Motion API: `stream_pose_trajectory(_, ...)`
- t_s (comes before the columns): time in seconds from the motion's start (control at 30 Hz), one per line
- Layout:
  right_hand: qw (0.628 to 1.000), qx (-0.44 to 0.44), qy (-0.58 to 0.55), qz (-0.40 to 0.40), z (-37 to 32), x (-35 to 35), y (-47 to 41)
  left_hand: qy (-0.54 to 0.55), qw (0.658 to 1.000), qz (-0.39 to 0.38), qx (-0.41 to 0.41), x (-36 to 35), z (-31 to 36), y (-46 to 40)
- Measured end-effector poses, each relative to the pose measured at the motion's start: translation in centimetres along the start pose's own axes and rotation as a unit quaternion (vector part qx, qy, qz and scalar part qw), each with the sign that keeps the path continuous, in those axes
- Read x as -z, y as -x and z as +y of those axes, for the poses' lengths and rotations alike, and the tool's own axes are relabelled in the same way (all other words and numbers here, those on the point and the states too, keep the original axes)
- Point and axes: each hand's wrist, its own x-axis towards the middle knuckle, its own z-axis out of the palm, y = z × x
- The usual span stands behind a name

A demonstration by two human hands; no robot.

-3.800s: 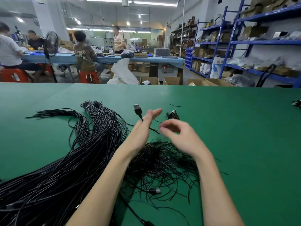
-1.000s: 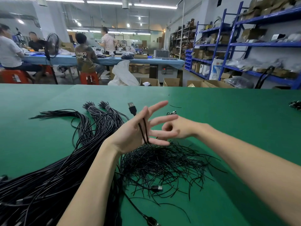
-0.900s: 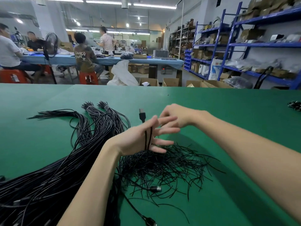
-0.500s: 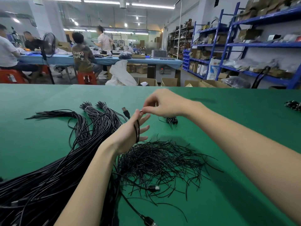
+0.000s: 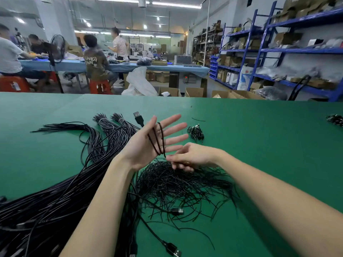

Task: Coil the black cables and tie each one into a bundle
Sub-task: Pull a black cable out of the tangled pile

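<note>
My left hand (image 5: 146,145) is raised over the green table (image 5: 259,145), palm toward me, fingers straight and spread. A black cable (image 5: 161,138) is looped a few times around its fingers. The cable's USB plug (image 5: 138,117) sticks up behind the thumb. Just below and to the right, my right hand (image 5: 191,157) has its fingers curled and pinches the running end of that same cable under the left hand's little finger.
A thick sheaf of loose black cables (image 5: 55,201) fans across the left. Thin black ties (image 5: 181,184) lie in a pile under my hands. One coiled bundle (image 5: 195,132) lies beyond them, another (image 5: 336,120) at the far right edge. Loose USB plugs (image 5: 177,211) lie near me.
My right hand came down from above the left hand's fingertips to below them, carrying the cable around. The left hand's fingers spread wider and carry another loop.
</note>
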Motion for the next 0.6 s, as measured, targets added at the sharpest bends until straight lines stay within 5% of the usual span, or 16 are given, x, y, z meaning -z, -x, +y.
stream_pose_trajectory(0.17,0.960,-0.016,0.281,0.007,-2.2,3.9,0.0,-0.099,0.990,-0.046,0.089,-0.7,-0.8,0.1)
stream_pose_trajectory(0.47,0.927,-0.041,0.374,-0.001,-8.5,6.0,0.1,-0.165,0.970,-0.065,0.167,-1.1,-1.2,-0.4)
stream_pose_trajectory(0.6,0.923,-0.029,0.381,0.048,-10.3,5.2,0.2,-0.204,0.966,-0.008,0.162,-1.2,-1.5,-0.6)
